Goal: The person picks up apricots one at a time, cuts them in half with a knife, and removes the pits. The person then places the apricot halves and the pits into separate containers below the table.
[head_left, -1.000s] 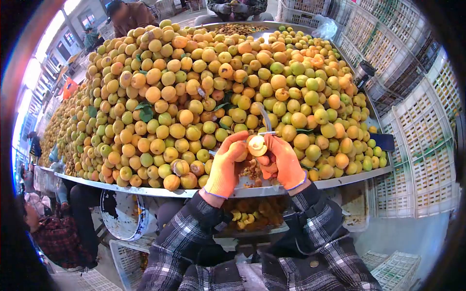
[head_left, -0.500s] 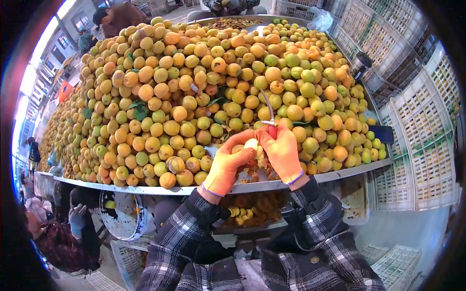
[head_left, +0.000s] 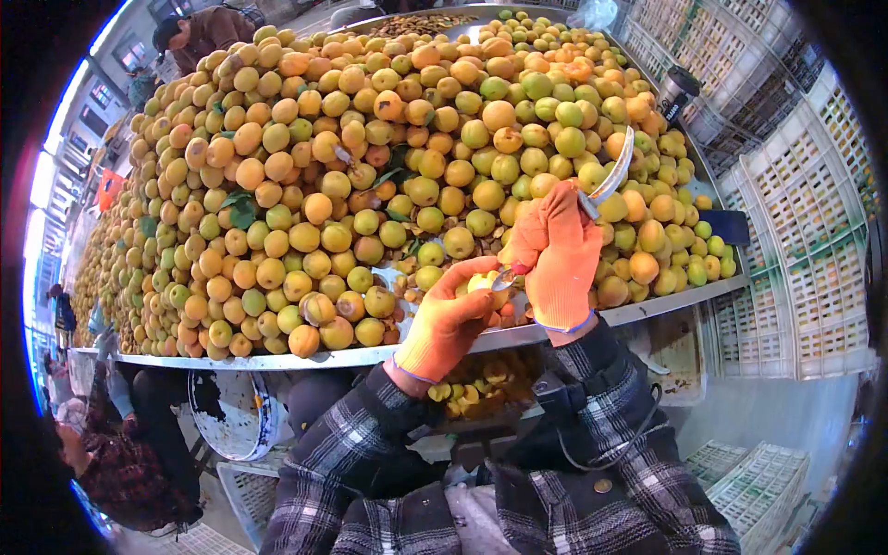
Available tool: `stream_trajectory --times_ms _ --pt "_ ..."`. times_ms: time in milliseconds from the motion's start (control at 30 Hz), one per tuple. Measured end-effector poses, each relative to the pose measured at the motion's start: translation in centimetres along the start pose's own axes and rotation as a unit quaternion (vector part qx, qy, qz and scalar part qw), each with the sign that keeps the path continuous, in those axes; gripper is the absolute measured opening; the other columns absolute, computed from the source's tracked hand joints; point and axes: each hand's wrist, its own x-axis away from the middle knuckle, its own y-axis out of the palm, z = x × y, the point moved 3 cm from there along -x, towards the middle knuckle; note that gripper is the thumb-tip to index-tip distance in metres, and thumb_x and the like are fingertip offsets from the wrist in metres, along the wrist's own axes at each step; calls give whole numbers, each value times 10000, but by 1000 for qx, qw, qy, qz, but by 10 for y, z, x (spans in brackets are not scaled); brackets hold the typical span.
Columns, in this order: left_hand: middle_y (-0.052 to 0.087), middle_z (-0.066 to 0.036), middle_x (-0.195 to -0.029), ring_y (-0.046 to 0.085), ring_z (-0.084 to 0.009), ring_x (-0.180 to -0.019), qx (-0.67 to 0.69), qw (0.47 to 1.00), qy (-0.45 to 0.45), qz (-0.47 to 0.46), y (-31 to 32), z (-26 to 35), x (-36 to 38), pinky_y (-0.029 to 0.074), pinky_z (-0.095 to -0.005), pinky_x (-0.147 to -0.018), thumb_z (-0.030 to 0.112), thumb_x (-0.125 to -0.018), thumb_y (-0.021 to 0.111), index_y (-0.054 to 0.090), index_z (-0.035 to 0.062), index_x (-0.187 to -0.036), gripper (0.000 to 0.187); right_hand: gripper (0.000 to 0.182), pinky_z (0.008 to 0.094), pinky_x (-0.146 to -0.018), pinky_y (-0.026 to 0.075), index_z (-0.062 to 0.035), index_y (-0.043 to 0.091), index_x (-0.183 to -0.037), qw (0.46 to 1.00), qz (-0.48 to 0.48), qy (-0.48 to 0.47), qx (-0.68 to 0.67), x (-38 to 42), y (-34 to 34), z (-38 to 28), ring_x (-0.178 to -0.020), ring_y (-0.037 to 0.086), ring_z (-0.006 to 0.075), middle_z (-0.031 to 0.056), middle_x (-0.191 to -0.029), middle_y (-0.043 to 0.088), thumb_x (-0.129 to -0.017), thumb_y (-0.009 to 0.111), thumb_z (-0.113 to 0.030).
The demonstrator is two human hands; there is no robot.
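My left hand (head_left: pixel 439 319), in an orange knit glove, pinches a cut apricot (head_left: pixel 481 284) with pale yellow flesh showing. In my right hand (head_left: pixel 560 264), also gloved, is a curved-blade knife (head_left: pixel 618 171). Its blade points up and away past the knuckles, while a small metal tip at the other end of its red handle touches or nearly touches the apricot. The fingers hide most of the handle. Both hands are over the near edge of a large heap of apricots (head_left: pixel 314 208), with scraps beneath them.
A metal table rim (head_left: pixel 268 359) runs along the front. Below it, a container holds cut apricot pieces (head_left: pixel 472 393). White plastic crates (head_left: pixel 795 250) stand at right, near a dark flat object (head_left: pixel 723 227). A white bucket (head_left: pixel 231 416) and another person (head_left: pixel 125 453) are at left.
My right hand has turned the knife, so the curved blade swings away to the upper right and the small tip faces the apricot. My left hand keeps its hold on the apricot.
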Motion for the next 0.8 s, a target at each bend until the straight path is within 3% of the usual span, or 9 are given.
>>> stream_trajectory --times_ms 33,100,267,400,500,600,700,733,800 --pt "612 -97 -1062 672 -225 -890 1 1000 15 3 4 0 0 555 -329 -802 63 -879 671 516 47 -1321 468 444 280 -429 183 -144 340 -693 998 0 -41 44 -1 -1 0 -468 232 76 -39 -572 292 -1034 514 -369" --pt "616 -96 -1063 673 -222 -879 -4 1000 24 5 3 -4 -1 558 -325 -799 70 -883 675 521 46 -1315 460 429 280 -435 190 -139 351 -700 999 -6 -10 31 5 -5 -2 -476 251 74 -36 -583 309 -1030 520 -356" --pt "634 -98 -1065 672 -196 -843 -18 998 59 21 5 -6 -4 552 -291 -749 82 -896 671 517 48 -1327 459 378 289 -438 204 -123 368 -703 993 33 -82 77 9 1 -15 -482 299 76 -33 -589 341 -1024 494 -277" --pt "647 -71 -972 655 -150 -762 -49 996 71 23 12 -7 -1 521 -254 -678 104 -933 635 507 51 -1353 443 357 281 -446 220 -109 391 -714 998 9 -51 47 8 -8 -7 -494 324 69 -31 -606 381 -1014 496 -271" --pt "645 -51 -880 635 -124 -699 -110 990 76 47 10 -11 -2 504 -244 -638 125 -958 611 506 55 -1358 419 294 263 -459 273 -84 456 -776 997 -2 -50 60 14 -4 -5 -516 385 67 -23 -638 442 -999 539 -256" --pt "640 -40 -823 613 -107 -655 -165 979 95 68 10 -13 -5 492 -243 -604 132 -970 599 511 53 -1348 396 131 228 -509 419 -8 524 -920 995 -14 -91 39 22 2 -5 -596 486 68 13 -748 563 -981 584 -107" --pt "635 -36 -811 597 -96 -626 -177 974 109 94 13 -16 -5 476 -238 -563 129 -974 592 515 57 -1336 377 180 245 -478 351 -39 526 -905 990 28 -127 59 19 10 -3 -532 452 77 -10 -654 484 -981 569 -196" --pt "632 -34 -815 590 -93 -614 -178 972 112 109 16 -17 -5 468 -233 -541 126 -974 589 517 64 -1331 369 270 264 -439 317 -77 507 -820 996 -2 -67 53 17 6 -2 -477 412 85 -15 -609 453 -1011 547 -263" --pt "624 -28 -807 584 -92 -602 -187 969 117 113 23 -13 -5 457 -229 -520 133 -981 581 517 76 -1326 356 307 261 -414 298 -76 515 -799 1000 5 -24 1 10 -1 1 -453 402 83 -19 -592 464 -1020 548 -286"
